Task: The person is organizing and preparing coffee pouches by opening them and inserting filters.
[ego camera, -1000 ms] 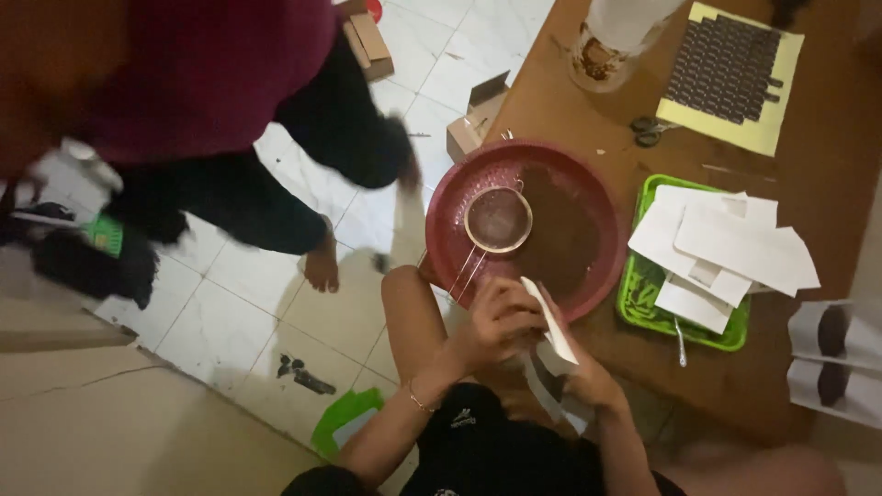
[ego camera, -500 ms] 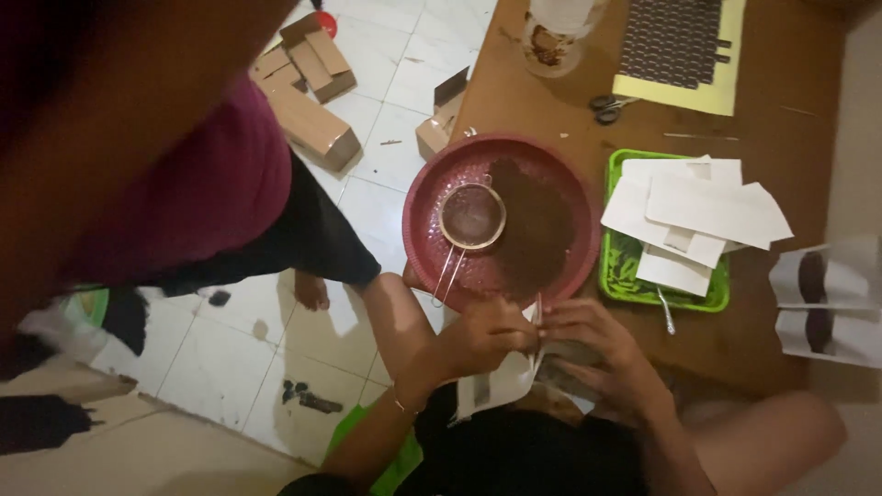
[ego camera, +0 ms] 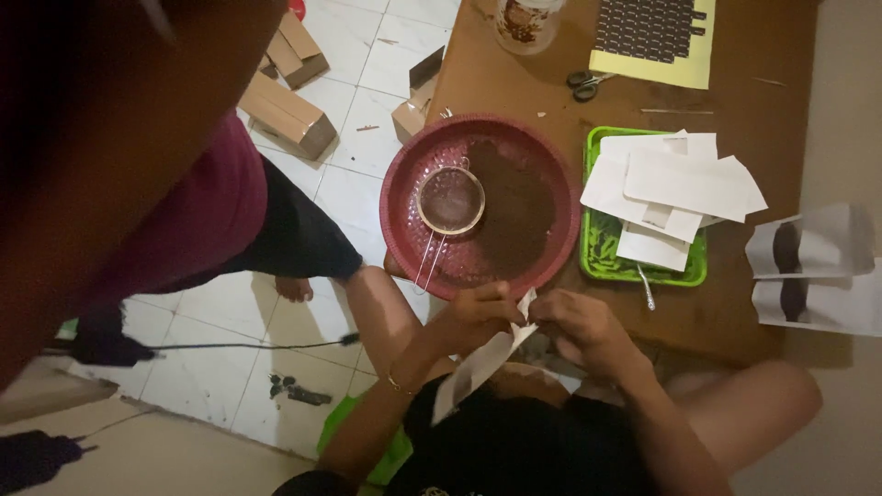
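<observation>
Two hands meet at a white paper packet (ego camera: 478,367) near the surface (ego camera: 514,73) edge: left hand (ego camera: 473,317) and right hand (ego camera: 579,326) both pinch its top in a clenched grip, just below the red tray (ego camera: 404,220) of brown powder (ego camera: 510,211).

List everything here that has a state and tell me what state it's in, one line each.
White pouch: held at its top by both hands, hanging slack.
Left hand: pinching the pouch's top.
Right hand: pinching the pouch's top.
Red basin: holds brown powder on its right half.
Strainer: lying in the basin.
Green tray: stacked with white pouches.
Scissors: lying on the table, unused.
</observation>
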